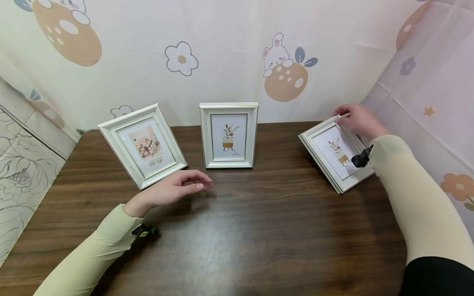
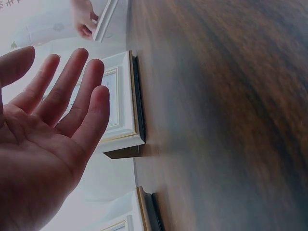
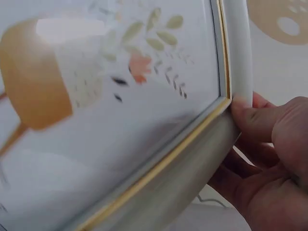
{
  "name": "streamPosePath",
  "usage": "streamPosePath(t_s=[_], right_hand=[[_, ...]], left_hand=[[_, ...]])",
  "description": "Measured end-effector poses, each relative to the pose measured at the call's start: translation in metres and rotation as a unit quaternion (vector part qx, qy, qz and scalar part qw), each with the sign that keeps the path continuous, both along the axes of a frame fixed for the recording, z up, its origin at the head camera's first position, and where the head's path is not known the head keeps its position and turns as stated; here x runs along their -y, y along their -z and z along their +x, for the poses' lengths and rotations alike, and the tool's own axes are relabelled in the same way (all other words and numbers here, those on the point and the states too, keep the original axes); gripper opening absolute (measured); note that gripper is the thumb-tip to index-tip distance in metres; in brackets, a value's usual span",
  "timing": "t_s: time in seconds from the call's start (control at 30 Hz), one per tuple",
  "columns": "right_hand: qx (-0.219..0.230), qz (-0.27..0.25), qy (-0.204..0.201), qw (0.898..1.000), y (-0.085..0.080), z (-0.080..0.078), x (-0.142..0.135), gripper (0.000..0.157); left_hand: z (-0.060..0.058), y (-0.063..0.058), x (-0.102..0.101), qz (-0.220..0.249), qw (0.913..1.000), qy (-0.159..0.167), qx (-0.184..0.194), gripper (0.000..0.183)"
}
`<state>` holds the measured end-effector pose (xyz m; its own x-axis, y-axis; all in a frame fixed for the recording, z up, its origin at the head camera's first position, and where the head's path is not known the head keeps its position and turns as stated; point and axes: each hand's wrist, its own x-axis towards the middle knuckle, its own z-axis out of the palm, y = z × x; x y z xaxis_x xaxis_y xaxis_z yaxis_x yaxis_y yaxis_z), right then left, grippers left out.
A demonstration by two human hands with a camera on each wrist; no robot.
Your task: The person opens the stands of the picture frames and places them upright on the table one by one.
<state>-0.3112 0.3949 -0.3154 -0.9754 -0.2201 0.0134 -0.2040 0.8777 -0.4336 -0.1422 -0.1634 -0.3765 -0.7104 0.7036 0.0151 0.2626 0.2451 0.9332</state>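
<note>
At the right of the head view, my right hand [image 1: 361,121] grips the top edge of a white picture frame [image 1: 321,142] with a potted-plant print, which leans at an angle. The right wrist view shows the thumb [image 3: 262,120] on the front of that frame's corner and the fingers curled behind it. My left hand [image 1: 177,187] hovers palm-inward over the table, fingers relaxed and holding nothing. Just behind it stands a white picture frame [image 1: 168,164] with a flower print, turned at an angle. A third white picture frame [image 1: 207,135], also with a potted plant, stands upright in the middle.
All three frames stand toward the back of a dark brown wooden table [image 1: 237,230]. A patterned curtain [image 1: 229,53] hangs right behind the table's back edge, and another patterned sheet [image 1: 444,82] closes the right side.
</note>
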Motion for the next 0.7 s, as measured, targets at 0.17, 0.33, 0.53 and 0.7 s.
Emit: streamPosePath(t_s=[0.17, 0.33, 0.53, 0.7], right_hand=[[0.005, -0.036, 0.014, 0.999, -0.007, 0.010, -0.007, 0.029], [0.028, -0.107, 0.036, 0.993, -0.006, 0.021, -0.016, 0.031], [0.048, -0.202, 0.022, 0.978, -0.009, 0.035, -0.022, 0.016], [0.051, -0.252, 0.004, 0.966, -0.014, 0.045, -0.018, 0.013]], left_hand=[[0.001, -0.001, 0.000, 0.003, 1.0000, -0.002, 0.005, 0.022], [0.001, 0.001, 0.001, -0.001, 1.0000, -0.006, 0.001, 0.022], [0.001, 0.004, 0.002, -0.001, 1.0000, 0.003, -0.002, 0.023], [0.001, 0.004, 0.002, 0.001, 1.0000, 0.006, 0.000, 0.023]])
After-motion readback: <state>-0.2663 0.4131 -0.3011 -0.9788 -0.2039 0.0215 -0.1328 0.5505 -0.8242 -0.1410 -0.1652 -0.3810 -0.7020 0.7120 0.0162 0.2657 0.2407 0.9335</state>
